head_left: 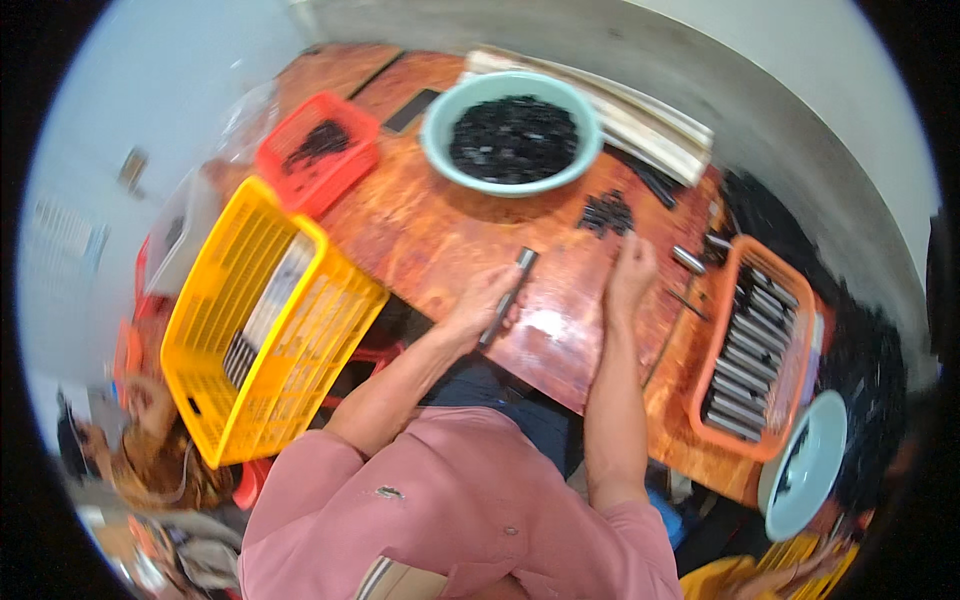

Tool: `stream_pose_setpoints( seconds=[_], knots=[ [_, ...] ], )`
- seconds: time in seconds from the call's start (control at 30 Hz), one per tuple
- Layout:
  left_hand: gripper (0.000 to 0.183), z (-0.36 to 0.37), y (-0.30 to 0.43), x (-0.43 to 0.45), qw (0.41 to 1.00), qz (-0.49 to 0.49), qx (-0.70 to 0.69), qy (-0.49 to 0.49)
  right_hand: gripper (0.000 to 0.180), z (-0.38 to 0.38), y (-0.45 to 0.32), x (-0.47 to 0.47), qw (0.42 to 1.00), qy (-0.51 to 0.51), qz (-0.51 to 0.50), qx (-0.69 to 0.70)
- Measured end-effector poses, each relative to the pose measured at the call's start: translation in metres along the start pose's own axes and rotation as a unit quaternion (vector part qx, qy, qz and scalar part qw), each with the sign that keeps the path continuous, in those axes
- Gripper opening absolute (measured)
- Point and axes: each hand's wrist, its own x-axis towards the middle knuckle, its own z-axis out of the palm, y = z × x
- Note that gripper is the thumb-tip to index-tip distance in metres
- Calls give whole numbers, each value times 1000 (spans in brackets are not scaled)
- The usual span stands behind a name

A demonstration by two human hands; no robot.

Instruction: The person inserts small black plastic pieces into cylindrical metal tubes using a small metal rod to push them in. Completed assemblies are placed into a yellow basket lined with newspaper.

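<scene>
A dark grey metal-looking tube [508, 298] lies across my left hand [489, 300], whose fingers are wrapped around it above the table's near edge. My right hand [632, 270] is over the wooden table, its fingertips at the near side of a small pile of black pieces [606, 213]. Its fingers are curled, and whether a piece is between them cannot be seen. Beyond both hands stands a pale green basin [512, 187] heaped with small black parts [514, 139].
Left are a red basket [319, 154] holding black bits and a large yellow crate [247, 322]. An orange basket [709, 360] of grey tubes and a second pale green basin [814, 465] stand right. One person [150, 457] sits left; another person's arm [795, 574] shows lower right.
</scene>
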Motion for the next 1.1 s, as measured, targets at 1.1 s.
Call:
stream_pose_setpoints(
  seconds=[1.1],
  knots=[
    [38, -149, -36, -103, 981, 110, -160, 14, 45, -23, 60, 55, 952, -47, 2, -304]
  ],
)
